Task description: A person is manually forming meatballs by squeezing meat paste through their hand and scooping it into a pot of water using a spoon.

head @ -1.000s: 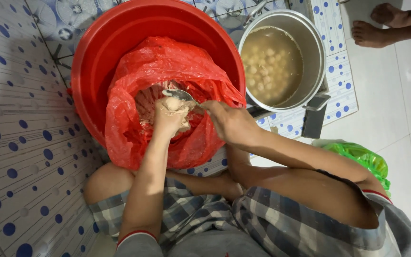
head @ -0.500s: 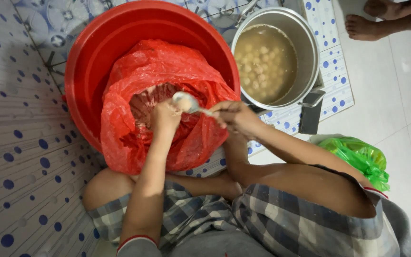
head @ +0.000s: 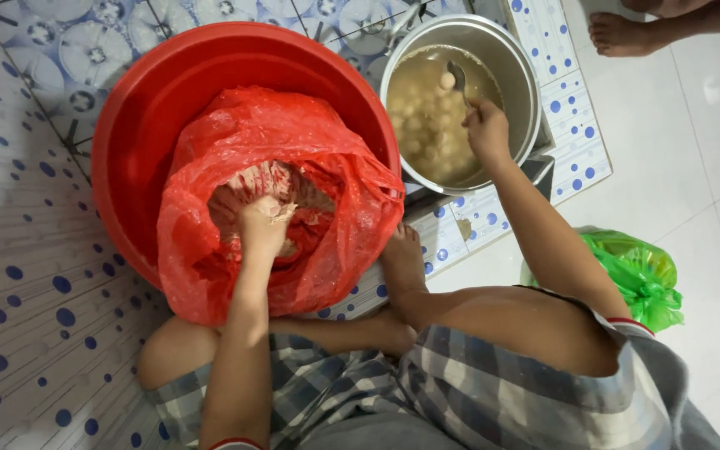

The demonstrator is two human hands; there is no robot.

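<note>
Head view: one basin (head: 139,125), one pot (head: 520,79), one spoon (head: 457,79).

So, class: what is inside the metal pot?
The metal pot holds cloudy broth with pale round balls; the right hand dips a spoon in. Anything below the surface is hidden.

1. There is a single view, from a camera worn on the person's head.
2. It faces almost straight down, over their knees and forearms to the tiled floor (head: 10,250).
3. It sits close: the red basin (head: 139,125) and metal pot (head: 522,75) fill the upper half.
4. The frame's top edge lies farthest from the person; another person's bare foot (head: 622,33) shows there.
</note>
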